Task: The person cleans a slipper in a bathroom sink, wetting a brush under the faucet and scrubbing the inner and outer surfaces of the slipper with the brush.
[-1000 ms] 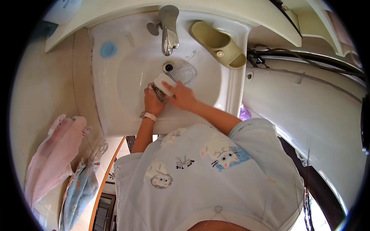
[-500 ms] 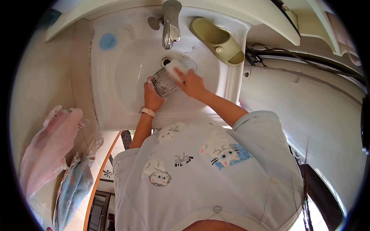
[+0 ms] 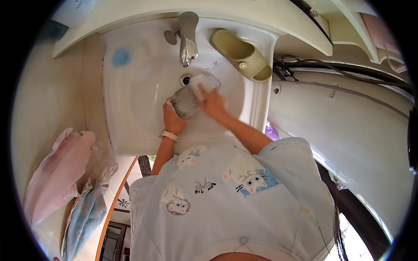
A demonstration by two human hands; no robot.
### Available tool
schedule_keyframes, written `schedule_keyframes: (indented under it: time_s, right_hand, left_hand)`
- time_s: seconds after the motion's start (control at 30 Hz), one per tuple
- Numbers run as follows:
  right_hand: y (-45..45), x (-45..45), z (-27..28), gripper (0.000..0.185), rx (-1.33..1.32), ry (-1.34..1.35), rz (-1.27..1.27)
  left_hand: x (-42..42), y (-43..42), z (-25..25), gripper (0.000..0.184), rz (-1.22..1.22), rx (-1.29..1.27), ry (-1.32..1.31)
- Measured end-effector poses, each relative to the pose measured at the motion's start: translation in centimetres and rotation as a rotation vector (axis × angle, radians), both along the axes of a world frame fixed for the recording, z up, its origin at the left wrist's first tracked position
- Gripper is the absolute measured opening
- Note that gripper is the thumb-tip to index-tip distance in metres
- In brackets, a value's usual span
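Over the sink basin (image 3: 143,108), my left hand (image 3: 174,119) grips the near end of a slipper (image 3: 186,103), its grey ridged sole facing up. My right hand (image 3: 213,103) is closed, slightly blurred, on a white block-like thing (image 3: 200,82) pressed on the sole's middle; whether it is a brush or soap I cannot tell. The slipper's far end shows pale beyond the white thing, beside the drain (image 3: 186,80). An olive-green slipper (image 3: 242,54) rests on the sink's back right rim, its opening upward.
A metal faucet (image 3: 188,41) stands at the back of the sink, with a blue round patch (image 3: 121,57) at the left corner. Pink cloth (image 3: 58,174) and blue cloth (image 3: 85,213) hang on the left. A white washing-machine-like surface (image 3: 335,113) lies at right; a shelf (image 3: 244,13) crosses the top.
The view has shifted, so the sink sits lower in the picture. My right hand still works the white thing over the sole, with only slight movement. My left hand keeps its hold.
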State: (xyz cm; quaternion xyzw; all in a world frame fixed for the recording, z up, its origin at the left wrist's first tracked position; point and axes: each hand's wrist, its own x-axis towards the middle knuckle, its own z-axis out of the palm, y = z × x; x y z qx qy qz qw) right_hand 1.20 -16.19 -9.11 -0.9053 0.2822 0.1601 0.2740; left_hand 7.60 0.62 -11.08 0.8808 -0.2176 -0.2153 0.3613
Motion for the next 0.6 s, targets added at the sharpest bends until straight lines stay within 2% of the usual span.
schedule_keyframes:
  time_s: [0.03,0.1,0.17,0.23,0.27,0.33,0.37,0.43,0.47,0.53,0.6]
  right_hand:
    - [1.4,-1.1,1.1,0.058,0.004,0.01,-0.001]
    - [3.1,-1.5,2.9,0.058,0.18,-0.138,0.421]
    - [0.6,-1.0,0.4,0.058,0.096,-0.038,0.322]
    - [-2.9,-0.2,0.3,0.058,0.002,0.036,-0.038]
    - [-2.6,0.4,0.6,0.058,-0.003,0.031,-0.044]
    - [-0.1,1.8,1.9,0.057,-0.084,0.194,-0.08]
    - [1.7,1.2,2.1,0.057,-0.086,0.194,-0.084]
    - [4.8,-0.5,2.4,0.057,0.11,-0.141,0.187]
    - [4.0,-0.4,1.9,0.057,0.115,-0.142,0.193]
    - [0.5,-0.8,1.1,0.058,0.052,-0.117,0.17]
    - [-2.7,0.2,0.8,0.059,-0.001,-0.041,-0.056]
  left_hand:
    - [0.1,0.6,-0.8,0.095,-0.047,0.011,-0.026]
    - [0.5,1.0,-1.1,0.096,-0.094,0.028,-0.065]
    - [0.4,1.4,-0.3,0.096,-0.053,0.045,0.103]
    - [0.2,1.1,-0.3,0.096,-0.045,0.039,0.097]
    - [0.2,0.7,-0.1,0.095,-0.024,0.048,0.112]
    - [0.3,0.5,0.0,0.094,-0.012,0.057,0.129]
    - [0.3,0.4,-0.2,0.094,-0.056,0.035,0.033]
    - [0.1,0.5,0.0,0.093,-0.089,0.018,-0.061]
    - [0.1,0.7,0.2,0.092,-0.073,-0.052,-0.069]
    - [-0.3,1.0,0.7,0.088,-0.012,-0.118,-0.023]
    - [-0.1,0.5,1.4,0.089,-0.026,-0.104,-0.052]
